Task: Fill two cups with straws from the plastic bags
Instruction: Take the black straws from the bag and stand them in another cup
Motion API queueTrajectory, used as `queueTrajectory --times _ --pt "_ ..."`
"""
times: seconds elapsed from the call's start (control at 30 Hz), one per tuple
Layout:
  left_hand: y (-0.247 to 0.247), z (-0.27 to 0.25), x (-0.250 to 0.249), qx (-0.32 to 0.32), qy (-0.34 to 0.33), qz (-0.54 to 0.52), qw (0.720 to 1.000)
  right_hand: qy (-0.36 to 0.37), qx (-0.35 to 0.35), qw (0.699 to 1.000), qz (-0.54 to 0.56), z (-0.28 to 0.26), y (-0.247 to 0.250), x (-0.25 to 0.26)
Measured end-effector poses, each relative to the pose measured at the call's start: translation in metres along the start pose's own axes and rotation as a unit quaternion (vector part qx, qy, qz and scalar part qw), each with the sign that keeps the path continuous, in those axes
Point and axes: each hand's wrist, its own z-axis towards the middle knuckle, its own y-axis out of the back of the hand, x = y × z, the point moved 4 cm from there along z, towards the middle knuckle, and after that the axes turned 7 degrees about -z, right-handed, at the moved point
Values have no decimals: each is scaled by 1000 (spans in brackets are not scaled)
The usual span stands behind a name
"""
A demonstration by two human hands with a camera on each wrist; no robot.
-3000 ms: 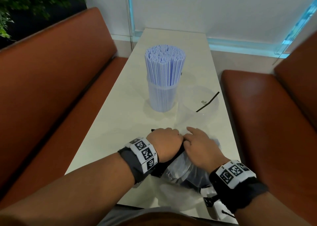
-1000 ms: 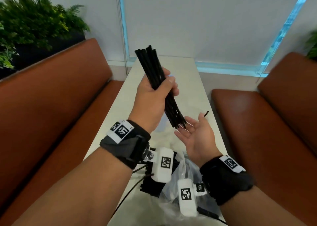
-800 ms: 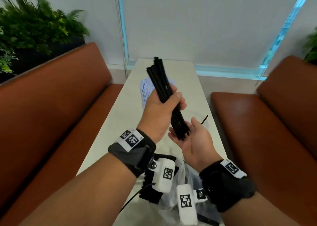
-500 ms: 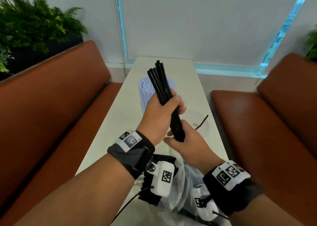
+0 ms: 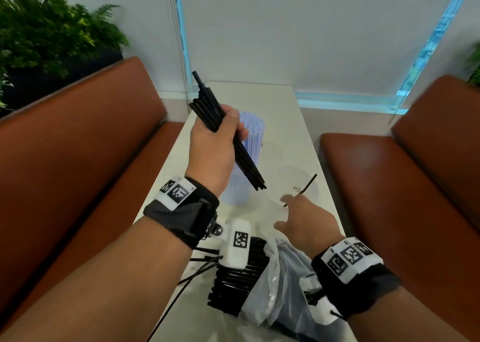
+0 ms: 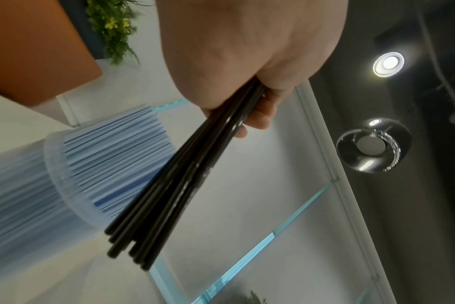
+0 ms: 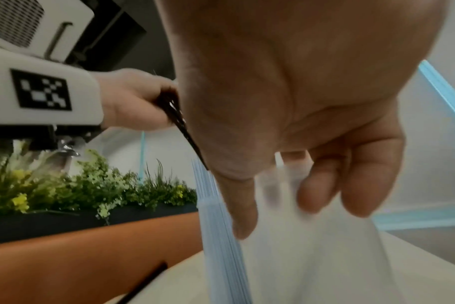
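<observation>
A bundle of black straws (image 5: 235, 144) sat tilted in the left hand (image 5: 213, 149), fingers wrapped round its middle, lower ends loose and fanned a little, as the left wrist view showed. It was held above the desk (image 5: 285, 123), in front of the cup of pale blue straws (image 5: 246, 157), already packed full. The second cup (image 5: 298, 185), clear and hard to make out, stood just right of it with one black straw (image 5: 306, 187) leaning inside. The right hand (image 5: 306, 222) reached toward that cup, fingers loosely spread, holding nothing; probably to steady it for the bundle. The plastic bag (image 5: 275, 289), more black straws spilling from its mouth, lay at the desk's near edge under the wrists. The second cup stood near the desk's right edge, a risk if nudged. Brown benches (image 5: 78, 175) flanked both sides; the far desk had open room.
</observation>
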Motion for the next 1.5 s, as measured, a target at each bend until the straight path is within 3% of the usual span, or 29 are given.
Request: queueTrajectory --times 0.13,0.27,0.43,0.57,0.67,0.73,0.8,0.9,0.97,1.0,1.07,1.1,1.13,1.17,1.33,1.5 --pt "-19 -2 19 21 -6 36 999 41 -10 999 29 6 -11 5" --pt "-24 -7 59 62 54 141 987 66 -21 996 57 7 -16 10" --pt "-14 -13 95 113 131 285 943 99 -12 994 48 10 -17 9" --pt "-11 -11 104 203 168 431 863 115 -18 992 54 14 -14 11" --pt "-3 -7 98 221 178 458 842 127 -11 989 75 17 -13 10" --pt "2 -4 89 217 170 453 848 127 -14 988 90 17 -11 7" --pt "10 -7 72 191 110 447 867 127 -41 986 102 13 -7 5" --pt "34 -25 41 149 -22 432 889 86 -178 971 135 -4 8 1" --pt "54 -42 36 208 -11 488 848 67 -256 951 160 -21 15 3" --pt "64 -51 40 270 29 535 800 53 -245 955 162 -25 12 5" --pt "82 -73 55 393 97 620 672 14 -119 986 119 -26 -8 9" --pt "89 -82 62 429 110 643 625 -4 -34 997 74 -26 -23 10" --pt "93 -90 68 447 115 652 601 -21 29 999 31 -26 -37 9" --pt "94 -97 74 455 117 653 595 -37 68 997 1 -25 -47 9" --pt "89 -116 89 455 100 640 611 -41 93 994 26 -24 -62 10" --pt "74 -107 65 402 29 576 711 -35 113 989 83 -24 -56 5"
